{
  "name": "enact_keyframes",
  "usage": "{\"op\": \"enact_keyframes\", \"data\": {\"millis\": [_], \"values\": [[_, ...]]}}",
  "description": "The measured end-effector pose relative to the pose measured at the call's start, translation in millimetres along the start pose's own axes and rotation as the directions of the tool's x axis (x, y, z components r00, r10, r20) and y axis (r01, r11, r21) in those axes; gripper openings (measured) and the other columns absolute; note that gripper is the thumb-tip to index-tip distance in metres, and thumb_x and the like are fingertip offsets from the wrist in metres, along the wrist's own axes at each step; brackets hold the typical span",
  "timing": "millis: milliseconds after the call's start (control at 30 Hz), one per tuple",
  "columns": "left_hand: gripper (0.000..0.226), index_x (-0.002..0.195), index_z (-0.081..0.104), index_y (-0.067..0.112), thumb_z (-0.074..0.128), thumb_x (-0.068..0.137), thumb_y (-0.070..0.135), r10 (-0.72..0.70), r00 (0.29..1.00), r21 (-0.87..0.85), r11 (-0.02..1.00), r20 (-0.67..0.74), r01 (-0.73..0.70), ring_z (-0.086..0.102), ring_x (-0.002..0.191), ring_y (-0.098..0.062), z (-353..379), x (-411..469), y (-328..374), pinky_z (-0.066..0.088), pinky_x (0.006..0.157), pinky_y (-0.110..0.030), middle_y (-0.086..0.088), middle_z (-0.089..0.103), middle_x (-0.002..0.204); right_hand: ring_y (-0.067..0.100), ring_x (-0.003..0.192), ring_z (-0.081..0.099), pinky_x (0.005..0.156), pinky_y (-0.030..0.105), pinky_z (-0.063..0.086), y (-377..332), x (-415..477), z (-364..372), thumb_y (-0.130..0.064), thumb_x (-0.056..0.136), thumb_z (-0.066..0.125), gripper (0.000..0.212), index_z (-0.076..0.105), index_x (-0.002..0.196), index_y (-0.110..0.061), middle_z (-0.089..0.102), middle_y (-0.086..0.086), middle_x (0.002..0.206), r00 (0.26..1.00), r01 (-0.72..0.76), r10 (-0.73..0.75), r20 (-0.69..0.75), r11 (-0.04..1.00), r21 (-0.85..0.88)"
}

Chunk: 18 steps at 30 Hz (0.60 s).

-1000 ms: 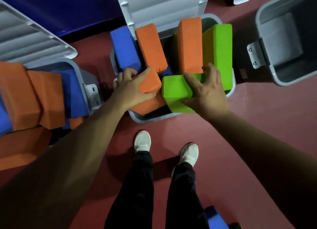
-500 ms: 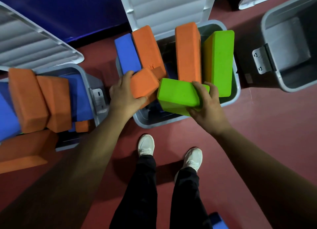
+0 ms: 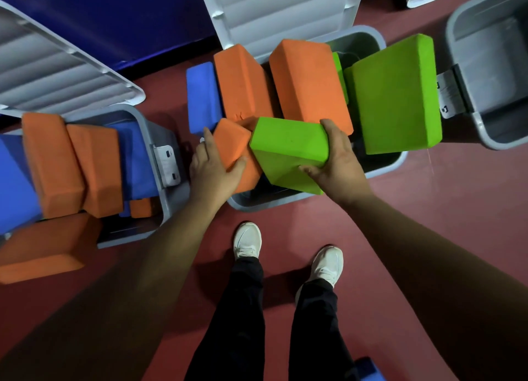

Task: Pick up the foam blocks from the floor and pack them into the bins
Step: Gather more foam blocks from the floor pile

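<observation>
Green rectangular foam block (image 3: 288,149), tilted over the middle grey plastic bin (image 3: 383,166), is gripped by the right hand (image 3: 337,163); the left hand (image 3: 213,166) clasps a touching orange foam block (image 3: 233,145). Other blocks stand packed behind.

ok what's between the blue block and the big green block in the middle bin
In the head view, the left orange block and right orange block stand side by side between the blue block and big green block, plus a green sliver.
</observation>
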<state>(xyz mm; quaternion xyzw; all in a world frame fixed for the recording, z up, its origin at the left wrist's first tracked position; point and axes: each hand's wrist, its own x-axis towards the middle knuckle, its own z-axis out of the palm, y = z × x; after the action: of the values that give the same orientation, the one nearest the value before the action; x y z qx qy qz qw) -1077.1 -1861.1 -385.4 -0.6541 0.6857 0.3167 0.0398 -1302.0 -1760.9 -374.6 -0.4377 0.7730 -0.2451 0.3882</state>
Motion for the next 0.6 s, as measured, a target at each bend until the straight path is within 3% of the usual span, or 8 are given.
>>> {"op": "enact_keyframes", "data": {"millis": [100,233,333,467,600], "values": [[0.091,0.157,-0.001,0.013,0.056,0.094,0.045,-0.043,0.997,-0.013,0.999,0.061,0.044,0.022,0.145,-0.033,-2.7,7.0,4.1,0.019,0.117,-0.045,-0.018,0.022,0.157,0.014,0.136,0.036,0.106,0.016,0.025,3.4,5.7,-1.0,-0.015,0.081,0.080,0.098,0.019,0.157,-0.026,0.033,0.003,0.152,0.999,-0.028,0.024,0.040,0.995,0.098],[0.092,0.157,0.003,0.019,0.059,0.091,0.048,-0.020,0.994,-0.028,0.999,0.109,0.023,0.025,0.144,-0.033,-11.4,2.2,-1.5,0.026,0.116,-0.048,-0.014,0.021,0.158,0.020,0.142,0.030,0.110,0.021,0.023,4.4,-3.9,4.6,-0.013,0.077,0.080,0.108,0.012,0.156,-0.040,0.024,0.010,0.155,0.997,-0.081,0.079,0.021,0.990,0.112],[0.096,0.156,0.010,0.018,0.061,0.083,0.054,-0.018,0.999,-0.036,0.999,0.051,0.020,0.031,0.141,-0.032,-19.2,-3.2,-4.0,0.031,0.112,-0.048,-0.013,0.028,0.154,0.026,0.146,0.025,0.114,0.027,0.025,1.1,-16.4,8.0,-0.019,0.073,0.080,0.112,0.006,0.152,-0.049,0.019,0.016,0.157,0.997,-0.079,0.080,0.001,0.992,0.098],[0.084,0.150,0.028,0.009,0.064,0.084,0.046,0.020,1.000,-0.033,0.999,-0.007,-0.021,0.037,0.136,-0.032,-36.4,-15.6,5.2,0.033,0.112,-0.045,-0.015,0.038,0.148,0.032,0.146,0.024,0.119,0.042,0.028,-9.3,-32.4,-2.3,-0.030,0.074,0.081,0.112,0.007,0.157,-0.033,0.019,0.020,0.157,0.997,-0.083,0.083,-0.001,0.996,0.041],[0.070,0.141,0.042,0.006,0.062,0.084,0.043,0.064,0.997,-0.030,0.997,-0.036,-0.066,0.044,0.129,-0.035,-77.1,-43.3,38.6,0.035,0.109,-0.046,-0.018,0.044,0.139,0.036,0.143,0.028,0.117,0.047,0.029,-42.5,-54.9,-44.3,-0.043,0.080,0.075,0.099,0.021,0.154,-0.008,0.026,0.025,0.153,0.991,-0.130,0.128,-0.049,0.991,-0.037]]}}
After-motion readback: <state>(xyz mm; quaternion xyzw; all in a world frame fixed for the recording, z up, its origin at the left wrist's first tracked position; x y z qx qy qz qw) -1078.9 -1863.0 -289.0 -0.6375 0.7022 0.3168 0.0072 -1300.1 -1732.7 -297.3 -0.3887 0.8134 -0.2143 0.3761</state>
